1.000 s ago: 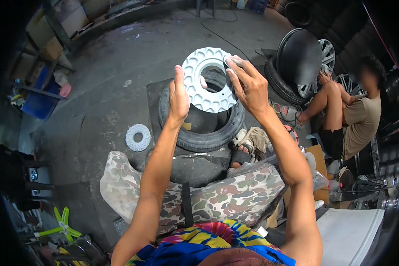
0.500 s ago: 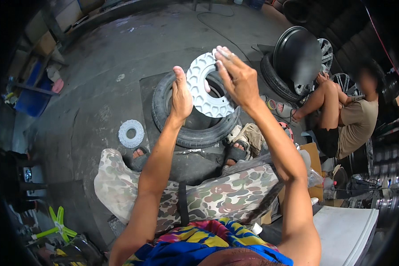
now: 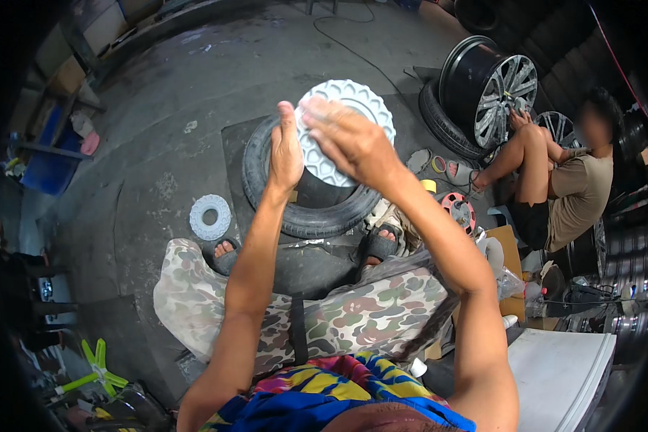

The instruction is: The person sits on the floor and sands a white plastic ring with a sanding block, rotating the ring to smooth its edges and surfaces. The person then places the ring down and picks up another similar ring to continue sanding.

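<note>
Above the tyre (image 3: pixel 324 219) on the floor I hold up a pale grey disc (image 3: pixel 379 119) with a scalloped, patterned rim. My left hand (image 3: pixel 286 155) grips its left edge, thumb pointing up, the other fingers mostly hidden. Across the disc's face lies my right hand (image 3: pixel 353 140), its fingers stretched out and smeared by motion; it covers the middle. A similar grey ring (image 3: pixel 210 198) with a centre hole rests on the floor to the left, near my left foot.
At right a person (image 3: pixel 579 176) sits with hands at a silver-spoked wheel (image 3: pixel 505 101). Nearby are a red reel (image 3: pixel 459 211), a yellow tape roll (image 3: pixel 438 164) and cardboard (image 3: pixel 510 263). A white panel (image 3: pixel 561 371) is at lower right, a blue bin (image 3: pixel 54 162) at far left.
The disc has turned, and its patterned face now shows more to the upper right. My right hand has moved left from the disc's right edge across its face.
</note>
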Action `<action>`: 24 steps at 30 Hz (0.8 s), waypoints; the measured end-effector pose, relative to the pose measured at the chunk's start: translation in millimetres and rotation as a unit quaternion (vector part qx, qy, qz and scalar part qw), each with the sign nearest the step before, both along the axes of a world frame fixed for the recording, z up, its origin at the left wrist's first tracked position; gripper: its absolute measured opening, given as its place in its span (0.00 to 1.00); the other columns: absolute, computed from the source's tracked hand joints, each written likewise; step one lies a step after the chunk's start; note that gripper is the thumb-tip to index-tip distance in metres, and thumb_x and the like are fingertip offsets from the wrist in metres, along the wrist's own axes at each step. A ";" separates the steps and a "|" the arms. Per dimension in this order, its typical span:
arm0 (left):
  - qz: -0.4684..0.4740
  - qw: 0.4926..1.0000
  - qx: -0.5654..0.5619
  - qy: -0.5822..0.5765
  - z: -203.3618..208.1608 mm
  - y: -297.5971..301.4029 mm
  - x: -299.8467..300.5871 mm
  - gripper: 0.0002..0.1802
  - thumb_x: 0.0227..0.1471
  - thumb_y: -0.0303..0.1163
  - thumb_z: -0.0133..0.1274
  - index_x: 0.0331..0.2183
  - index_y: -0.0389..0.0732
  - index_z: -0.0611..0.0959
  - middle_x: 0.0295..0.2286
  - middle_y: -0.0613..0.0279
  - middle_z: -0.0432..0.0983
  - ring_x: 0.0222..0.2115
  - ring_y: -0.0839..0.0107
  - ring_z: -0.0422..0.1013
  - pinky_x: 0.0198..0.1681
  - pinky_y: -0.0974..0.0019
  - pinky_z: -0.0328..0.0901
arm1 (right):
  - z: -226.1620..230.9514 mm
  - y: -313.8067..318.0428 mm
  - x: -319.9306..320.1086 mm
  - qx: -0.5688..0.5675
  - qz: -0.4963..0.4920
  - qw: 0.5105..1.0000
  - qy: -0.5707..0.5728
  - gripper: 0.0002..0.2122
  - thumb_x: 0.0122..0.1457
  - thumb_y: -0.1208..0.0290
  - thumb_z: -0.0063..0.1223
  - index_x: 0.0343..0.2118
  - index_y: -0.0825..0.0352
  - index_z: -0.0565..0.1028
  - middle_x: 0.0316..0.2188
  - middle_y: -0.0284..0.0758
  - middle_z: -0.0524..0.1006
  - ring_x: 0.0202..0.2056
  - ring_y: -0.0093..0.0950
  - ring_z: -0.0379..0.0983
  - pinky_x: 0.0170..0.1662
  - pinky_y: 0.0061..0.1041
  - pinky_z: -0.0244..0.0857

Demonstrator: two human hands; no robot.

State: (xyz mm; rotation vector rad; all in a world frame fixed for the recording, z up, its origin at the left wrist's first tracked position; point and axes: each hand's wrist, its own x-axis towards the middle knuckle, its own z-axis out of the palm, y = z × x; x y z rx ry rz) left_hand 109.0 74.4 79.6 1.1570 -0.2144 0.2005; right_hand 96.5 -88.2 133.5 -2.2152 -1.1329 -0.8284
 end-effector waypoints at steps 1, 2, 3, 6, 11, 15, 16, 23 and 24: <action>-0.038 0.999 0.009 -0.016 -4.6 8.2 4.1 0.38 0.83 0.57 0.35 0.46 0.33 0.88 0.34 0.62 0.85 0.33 0.78 0.78 0.41 0.70 0.73 | 4.2 -9.3 0.4 0.013 -0.048 0.998 0.038 0.16 0.69 0.72 0.65 0.58 0.68 0.85 0.60 0.45 0.84 0.64 0.45 0.80 0.69 0.43 0.74; -0.072 0.997 0.018 -0.032 -6.5 16.0 8.1 0.34 0.83 0.54 0.39 0.46 0.33 0.87 0.35 0.61 0.86 0.34 0.78 0.79 0.42 0.70 0.73 | 4.1 -25.8 8.3 0.000 -0.098 0.995 0.025 0.15 0.69 0.75 0.64 0.58 0.67 0.86 0.61 0.45 0.84 0.63 0.44 0.82 0.67 0.40 0.75; -0.073 0.996 -0.016 -0.038 -6.8 27.7 11.4 0.26 0.82 0.47 0.46 0.45 0.34 0.87 0.37 0.61 0.86 0.35 0.79 0.79 0.42 0.71 0.73 | 4.1 -32.2 10.1 -0.006 -0.117 0.993 -0.003 0.15 0.70 0.75 0.64 0.57 0.67 0.86 0.60 0.45 0.84 0.62 0.45 0.82 0.66 0.40 0.76; 0.007 0.998 -0.029 -0.059 -14.0 39.9 22.5 0.27 0.83 0.47 0.44 0.45 0.34 0.87 0.38 0.61 0.85 0.39 0.78 0.80 0.45 0.69 0.76 | -7.3 -43.8 -4.3 -0.017 -0.138 0.990 0.022 0.14 0.71 0.73 0.63 0.56 0.69 0.86 0.59 0.45 0.85 0.57 0.43 0.85 0.63 0.40 0.79; -0.071 0.976 -0.203 -0.013 -19.1 42.0 33.0 0.26 0.82 0.42 0.44 0.70 0.39 0.68 0.59 0.43 0.80 0.57 0.55 0.81 0.59 0.49 0.80 | -14.3 -61.1 -17.5 0.229 -0.181 0.882 0.369 0.19 0.80 0.61 0.56 0.57 0.73 0.85 0.49 0.37 0.88 0.45 0.24 0.84 0.59 0.35 0.82; -0.140 0.955 -0.261 0.011 -18.2 20.0 25.3 0.28 0.81 0.34 0.44 0.75 0.44 0.61 0.66 0.37 0.74 0.61 0.51 0.79 0.61 0.46 0.80 | -22.5 -59.6 -9.8 0.474 -0.088 0.730 0.484 0.21 0.79 0.60 0.58 0.54 0.81 0.83 0.50 0.42 0.85 0.48 0.31 0.86 0.58 0.34 0.86; -0.152 0.951 -0.268 0.019 -18.1 11.5 21.3 0.29 0.81 0.33 0.43 0.75 0.44 0.60 0.66 0.37 0.73 0.62 0.51 0.78 0.61 0.46 0.80 | -20.6 -57.0 -8.6 0.483 -0.077 0.723 0.488 0.21 0.78 0.61 0.59 0.54 0.80 0.82 0.50 0.41 0.85 0.49 0.31 0.86 0.58 0.34 0.86; -0.247 0.954 -0.166 0.033 -28.7 17.4 22.5 0.28 0.76 0.27 0.51 0.71 0.31 0.67 0.62 0.43 0.78 0.59 0.56 0.81 0.59 0.53 0.82 | -4.1 -73.7 -4.1 0.455 -0.064 0.716 0.526 0.23 0.74 0.62 0.65 0.63 0.74 0.79 0.57 0.35 0.84 0.54 0.23 0.83 0.55 0.28 0.83; -0.260 0.955 -0.136 0.045 -28.8 24.4 24.2 0.27 0.75 0.27 0.52 0.69 0.29 0.69 0.60 0.44 0.80 0.59 0.57 0.81 0.59 0.54 0.83 | -7.2 -79.4 -5.2 0.456 -0.063 0.717 0.523 0.23 0.75 0.62 0.65 0.63 0.74 0.79 0.57 0.35 0.84 0.54 0.23 0.83 0.55 0.28 0.83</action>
